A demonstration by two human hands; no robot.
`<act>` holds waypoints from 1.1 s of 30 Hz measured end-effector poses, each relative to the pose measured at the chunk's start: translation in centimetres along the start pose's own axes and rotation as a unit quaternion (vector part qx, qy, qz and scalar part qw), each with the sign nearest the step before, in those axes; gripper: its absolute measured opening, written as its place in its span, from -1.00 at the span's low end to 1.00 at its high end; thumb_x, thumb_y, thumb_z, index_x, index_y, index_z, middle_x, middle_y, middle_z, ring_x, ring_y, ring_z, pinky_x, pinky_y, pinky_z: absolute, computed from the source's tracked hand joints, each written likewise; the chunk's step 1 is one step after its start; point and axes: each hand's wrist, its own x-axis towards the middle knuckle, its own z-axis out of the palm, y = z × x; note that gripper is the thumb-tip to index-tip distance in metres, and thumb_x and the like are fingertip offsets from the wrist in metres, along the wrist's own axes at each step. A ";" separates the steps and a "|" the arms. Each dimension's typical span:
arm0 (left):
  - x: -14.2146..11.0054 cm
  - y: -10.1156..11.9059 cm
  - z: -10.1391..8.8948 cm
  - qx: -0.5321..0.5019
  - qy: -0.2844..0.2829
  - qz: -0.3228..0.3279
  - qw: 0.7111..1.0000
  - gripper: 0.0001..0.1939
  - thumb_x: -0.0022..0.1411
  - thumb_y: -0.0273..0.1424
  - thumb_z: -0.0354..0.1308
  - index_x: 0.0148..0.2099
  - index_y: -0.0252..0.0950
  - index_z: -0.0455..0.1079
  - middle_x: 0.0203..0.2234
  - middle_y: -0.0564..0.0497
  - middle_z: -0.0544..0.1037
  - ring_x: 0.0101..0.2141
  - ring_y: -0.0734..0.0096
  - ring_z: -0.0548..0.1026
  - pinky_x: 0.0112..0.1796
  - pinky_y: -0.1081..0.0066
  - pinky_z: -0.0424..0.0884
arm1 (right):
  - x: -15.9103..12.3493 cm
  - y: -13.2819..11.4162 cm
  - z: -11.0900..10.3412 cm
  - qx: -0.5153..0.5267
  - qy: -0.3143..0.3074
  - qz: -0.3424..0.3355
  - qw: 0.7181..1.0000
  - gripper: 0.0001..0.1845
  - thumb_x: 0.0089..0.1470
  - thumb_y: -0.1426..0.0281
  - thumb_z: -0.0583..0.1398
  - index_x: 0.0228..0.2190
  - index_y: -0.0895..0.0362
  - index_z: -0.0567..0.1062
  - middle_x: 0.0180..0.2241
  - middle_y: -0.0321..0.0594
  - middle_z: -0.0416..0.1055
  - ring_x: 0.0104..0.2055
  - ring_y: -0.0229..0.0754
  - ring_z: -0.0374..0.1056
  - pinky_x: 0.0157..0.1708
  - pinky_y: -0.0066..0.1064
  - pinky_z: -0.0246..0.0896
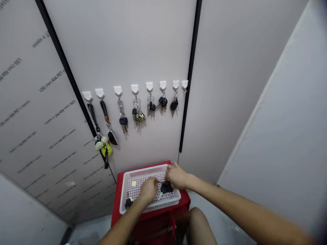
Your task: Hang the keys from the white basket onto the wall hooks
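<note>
Both my hands are over a white perforated plastic basket [125,185]. My left hand [149,190] is closed, thumb and fingertips pinched together; a thin metallic bit shows beside them. My right hand [176,176] is at the basket's right end with its fingers curled inward, and whatever lies in them is hidden. Between and just below the hands is a bunch of black-headed keys [167,187], partly covered by the right hand. Another black key [128,203] lies in the basket's near left corner. A small pale yellow square [134,183] sits on the basket floor.
The basket stands on a red-covered stool or box [116,204] against a pale wall panel [127,41]. A row of white hooks [135,89] holds several key bunches [138,115]. At the far right hook [184,84] hangs a small metal piece. My knee [200,224] is below.
</note>
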 end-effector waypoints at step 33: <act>4.4 10.3 -12.0 -0.197 0.136 0.209 0.948 -0.72 -0.16 -0.42 0.01 -0.28 -0.29 0.22 -0.30 0.00 0.33 -0.26 0.43 0.26 -0.24 0.39 0.18 | -1.4 5.3 -14.6 0.429 0.423 0.115 0.790 -0.88 -0.33 0.46 0.06 -0.57 0.21 0.30 -0.66 -0.37 0.21 -0.64 -0.43 0.10 -0.58 -0.54 0.06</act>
